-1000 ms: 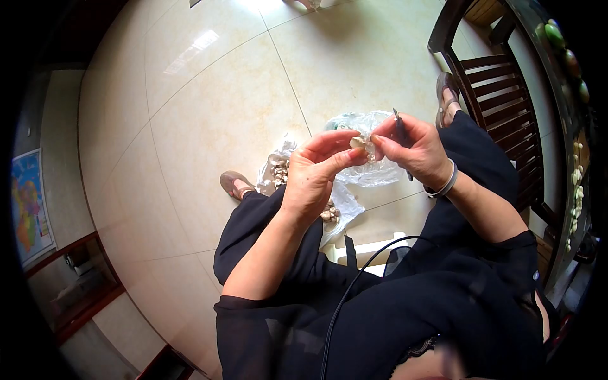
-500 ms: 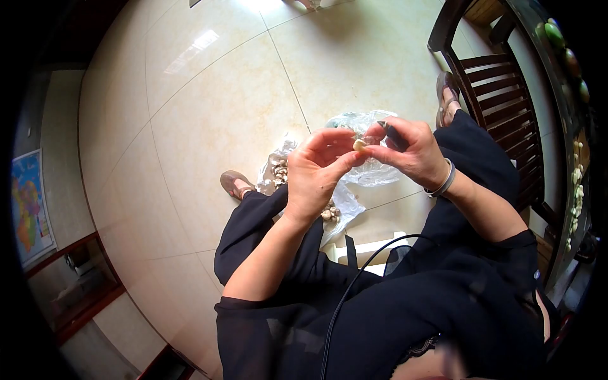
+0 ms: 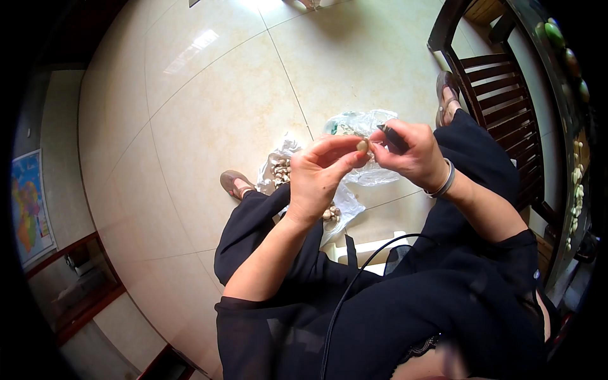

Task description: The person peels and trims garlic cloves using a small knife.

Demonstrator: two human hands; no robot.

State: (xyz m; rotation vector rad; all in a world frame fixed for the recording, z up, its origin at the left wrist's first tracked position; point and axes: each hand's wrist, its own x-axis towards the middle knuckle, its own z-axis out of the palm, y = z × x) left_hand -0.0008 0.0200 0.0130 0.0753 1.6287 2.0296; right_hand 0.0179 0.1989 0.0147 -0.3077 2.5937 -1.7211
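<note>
Left hand (image 3: 310,180): pinched on a pale piece (image 3: 362,146).
Right hand (image 3: 415,152): clasped around a knife (image 3: 397,140).
Piece: between the hands, above a plastic bag (image 3: 383,176).
Room: floor (image 3: 209,101) stretches ahead; chair (image 3: 497,83) edges the right.

Head-worn view, downward (and forward)

From here, fingers (image 3: 334,145) partly hide the pale lump (image 3: 362,145) mid-frame; the chair (image 3: 486,77), upper right, is cut off.
</note>
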